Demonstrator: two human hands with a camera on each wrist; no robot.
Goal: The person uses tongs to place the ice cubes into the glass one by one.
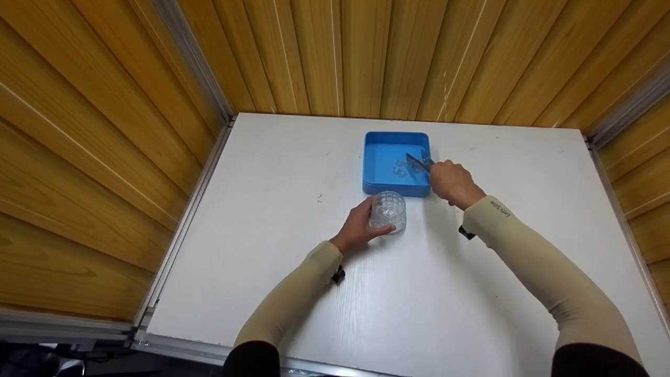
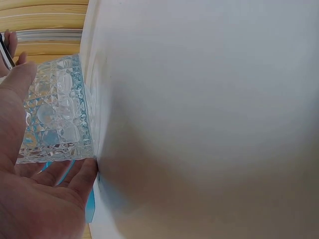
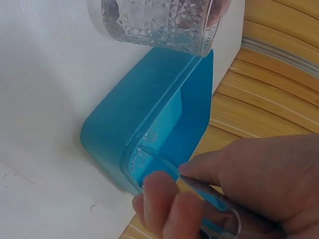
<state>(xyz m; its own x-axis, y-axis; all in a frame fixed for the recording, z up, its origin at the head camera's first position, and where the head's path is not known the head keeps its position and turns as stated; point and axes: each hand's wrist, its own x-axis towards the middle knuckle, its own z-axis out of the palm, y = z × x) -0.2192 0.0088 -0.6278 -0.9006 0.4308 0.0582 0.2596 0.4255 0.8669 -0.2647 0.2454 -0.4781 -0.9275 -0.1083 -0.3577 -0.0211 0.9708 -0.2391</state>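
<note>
Where tongs [image 1: 417,162] dip, round-cornered blue box [image 1: 379,162], faceted clear cup [image 1: 388,211] alongside

Head cam: high, facing forward-down over worktop [image 1: 272,183]. Wrist cams: close in, rolled sideways; both catch glass [image 2: 57,109] and blue box [image 3: 119,107].

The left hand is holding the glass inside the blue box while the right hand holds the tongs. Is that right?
Not quite: the glass is outside the blue box, on the table, as the head view shows. The left hand does hold it, and the right hand holds the tongs.
</note>
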